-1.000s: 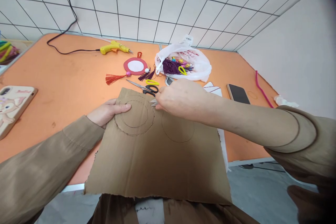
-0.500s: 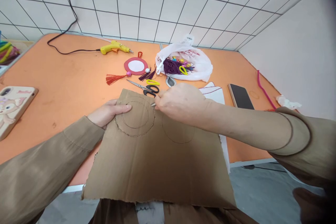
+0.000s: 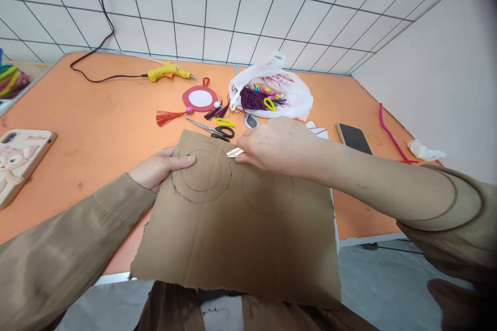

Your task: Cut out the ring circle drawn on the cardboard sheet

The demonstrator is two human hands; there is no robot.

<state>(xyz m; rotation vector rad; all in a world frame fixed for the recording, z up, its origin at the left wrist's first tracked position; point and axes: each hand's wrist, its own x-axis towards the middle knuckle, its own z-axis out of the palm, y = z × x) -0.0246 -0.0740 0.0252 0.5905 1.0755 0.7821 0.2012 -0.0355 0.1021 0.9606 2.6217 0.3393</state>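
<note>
Left hand [image 3: 163, 166] pinches brown, ragged-edged cardboard [image 3: 240, 238] bearing 3 drawn circles; right hand [image 3: 267, 146] grips a flat metallic blade [image 3: 235, 152].

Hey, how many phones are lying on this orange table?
2. A phone in a cartoon case lies at the far left of the table, and a dark-screened phone lies toward the right. More could be hidden under the cardboard.

Nothing legible. Plastic bag [image 3: 300, 105]: red print, unreadable. White tag [image 3: 276, 59] at bag's far edge: barcode, characters too small.
</note>
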